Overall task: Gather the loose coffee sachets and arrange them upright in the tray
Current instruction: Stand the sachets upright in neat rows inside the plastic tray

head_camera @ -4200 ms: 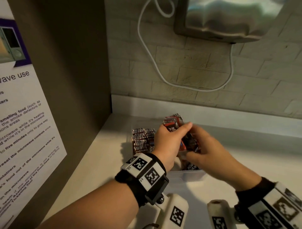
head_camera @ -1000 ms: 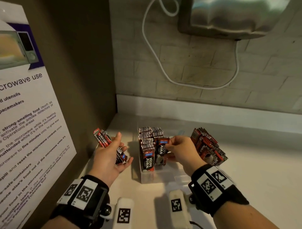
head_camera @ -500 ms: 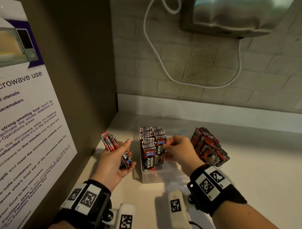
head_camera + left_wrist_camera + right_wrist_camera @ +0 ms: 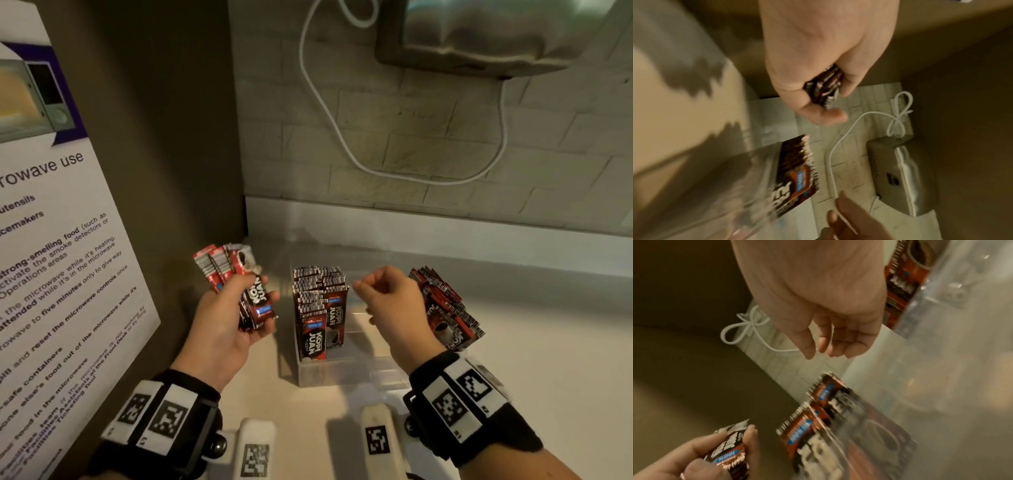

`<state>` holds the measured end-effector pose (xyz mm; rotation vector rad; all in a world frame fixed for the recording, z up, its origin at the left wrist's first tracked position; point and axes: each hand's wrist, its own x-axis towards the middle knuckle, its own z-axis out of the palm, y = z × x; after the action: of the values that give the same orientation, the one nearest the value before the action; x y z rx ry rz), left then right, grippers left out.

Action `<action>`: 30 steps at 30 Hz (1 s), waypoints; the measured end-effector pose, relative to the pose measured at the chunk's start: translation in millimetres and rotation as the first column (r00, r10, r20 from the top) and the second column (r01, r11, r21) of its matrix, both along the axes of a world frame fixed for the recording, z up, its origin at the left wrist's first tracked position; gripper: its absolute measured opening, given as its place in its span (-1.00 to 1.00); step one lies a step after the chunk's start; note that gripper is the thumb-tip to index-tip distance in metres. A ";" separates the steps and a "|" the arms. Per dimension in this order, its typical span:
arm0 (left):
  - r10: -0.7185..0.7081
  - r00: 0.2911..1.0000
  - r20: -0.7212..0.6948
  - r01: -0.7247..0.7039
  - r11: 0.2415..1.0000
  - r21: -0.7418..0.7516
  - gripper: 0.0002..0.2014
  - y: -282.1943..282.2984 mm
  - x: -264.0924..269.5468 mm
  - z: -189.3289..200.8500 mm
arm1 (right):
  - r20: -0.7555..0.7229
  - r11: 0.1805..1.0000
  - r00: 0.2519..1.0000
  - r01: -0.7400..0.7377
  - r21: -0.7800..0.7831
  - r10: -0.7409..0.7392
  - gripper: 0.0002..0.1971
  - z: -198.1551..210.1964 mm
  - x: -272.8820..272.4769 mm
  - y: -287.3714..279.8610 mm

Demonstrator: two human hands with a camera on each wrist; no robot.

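Note:
A clear plastic tray (image 4: 346, 375) stands on the pale counter, its left side filled with upright red-and-black coffee sachets (image 4: 320, 308), which also show blurred in the right wrist view (image 4: 828, 426). My left hand (image 4: 253, 305) grips a fanned bundle of sachets (image 4: 236, 274) just left of the tray, raised off the counter; the left wrist view shows the bundle (image 4: 824, 86) pinched in my curled fingers. My right hand (image 4: 373, 291) hovers over the tray's right half, fingers loosely curled and holding nothing (image 4: 824, 345). A loose heap of sachets (image 4: 448, 308) lies right of the tray.
A brown side panel with a microwave-use poster (image 4: 51, 257) closes off the left. A brick-pattern wall with a white cable (image 4: 329, 113) and a metal wall unit (image 4: 486, 31) stands behind. Bare counter (image 4: 548, 359) stretches to the right and front.
My right hand has let go of the sachet it was setting in the tray and has lifted, empty. My left hand has raised its bundle and shifted toward the tray.

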<state>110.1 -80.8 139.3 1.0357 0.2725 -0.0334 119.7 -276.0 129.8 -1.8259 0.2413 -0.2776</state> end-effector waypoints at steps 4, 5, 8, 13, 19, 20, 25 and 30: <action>-0.144 0.981 0.128 0.130 0.985 0.115 -0.95 -1.9 -8.7 15.9 | 0.105 0.978 0.985 -0.152 0.142 0.138 -0.88 35.2 -18.1 6.8; -0.187 0.970 0.153 0.168 0.977 0.128 -0.94 -3.9 -11.7 18.6 | 0.105 0.961 0.975 -0.214 0.175 0.198 -0.87 42.9 -22.2 9.9; -0.294 0.937 0.190 0.266 0.950 0.162 -0.74 -12.7 -19.5 21.2 | 0.111 0.905 0.940 -0.340 0.256 0.322 -0.74 56.5 -28.6 18.4; -0.424 0.897 0.121 0.398 0.896 0.196 -0.67 -21.8 -23.2 13.5 | 0.143 0.908 0.937 -0.346 0.236 0.319 -0.94 59.8 -31.5 18.7; -0.308 0.936 0.171 0.293 0.950 0.106 -0.77 -21.9 -20.0 17.0 | 0.125 0.816 0.969 -0.249 0.521 0.215 -0.83 61.5 -31.4 -1.4; -0.255 0.950 0.180 0.241 0.966 0.095 -0.77 -23.0 -18.1 17.9 | 0.107 0.809 0.967 -0.253 0.531 0.232 -0.81 60.5 -32.2 -4.2; -0.059 0.981 0.184 0.056 0.998 0.018 -0.81 -28.4 -7.3 19.7 | -0.097 0.916 0.923 -0.383 -0.117 0.374 -0.88 50.4 -37.8 -9.7; -0.173 0.958 0.231 0.134 0.975 0.176 -0.83 -46.1 -14.2 19.2 | -0.050 0.858 0.911 -0.402 -0.319 0.408 -0.82 46.9 -36.2 1.2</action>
<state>95.9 -126.9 158.6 1.2061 -0.0320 -0.0243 83.5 -274.8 176.7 -2.1453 -0.2214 -0.0355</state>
